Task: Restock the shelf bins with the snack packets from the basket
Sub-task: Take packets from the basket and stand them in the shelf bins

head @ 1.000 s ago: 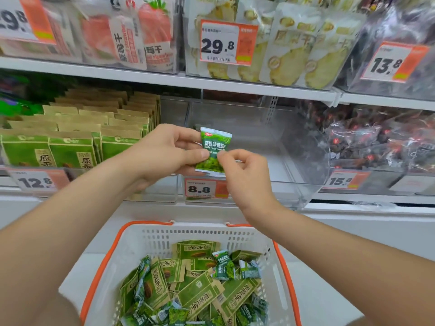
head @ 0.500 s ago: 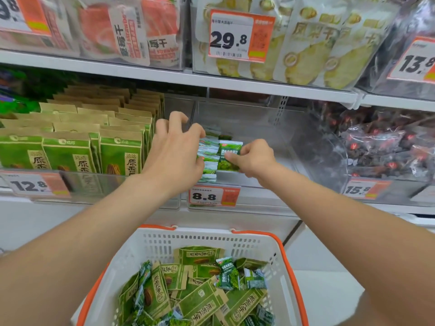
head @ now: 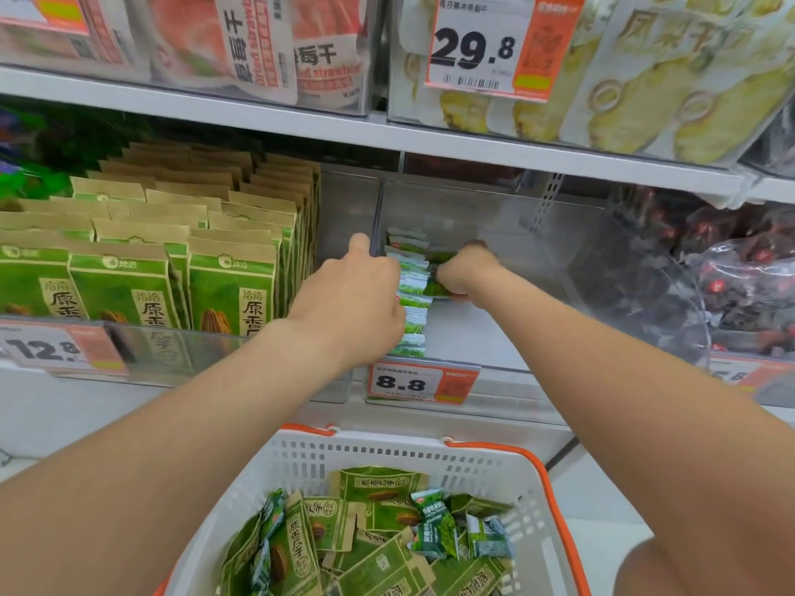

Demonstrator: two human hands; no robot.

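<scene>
The right hand (head: 466, 273) is pinching a small green snack packet (head: 433, 289) in curled fingers and slotting it into the row of packets (head: 413, 303) along the left wall of the clear shelf bin (head: 473, 337). The left hand (head: 350, 303) is leaning on that row, thumb up; its grip is hidden. The next move is likely releasing the packet, then reaching into the near white basket (head: 387, 453) for more. The bin's right side is standing bare beside full kraft pouches (head: 232, 286) on the left.
</scene>
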